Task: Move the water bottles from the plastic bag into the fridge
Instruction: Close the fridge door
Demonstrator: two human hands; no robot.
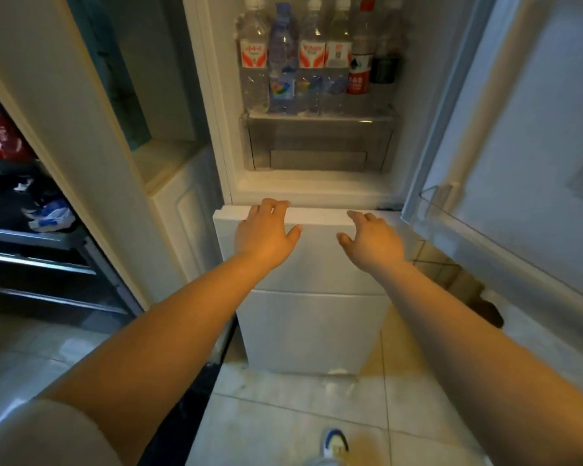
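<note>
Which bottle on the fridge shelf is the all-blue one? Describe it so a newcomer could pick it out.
Look inside the open fridge, at the row of bottles standing on the shelf above the clear drawer. The blue bottle is second from the left. Its body is tinted blue with a blue cap, while its neighbours are clear with red-and-white labels.

Two bare forearms run from the near corners of the frame, ending in the left hand (pixel 265 235) and the right hand (pixel 372 242), neither wearing a ring, watch or glove. A pale, off-white short sleeve (pixel 44 432) covers the left upper arm at the near left edge. Near the bottom edge, right of centre, a white shoe (pixel 334 443) with blue trim around its collar shows on one foot; its other details are too blurred to tell.
</note>
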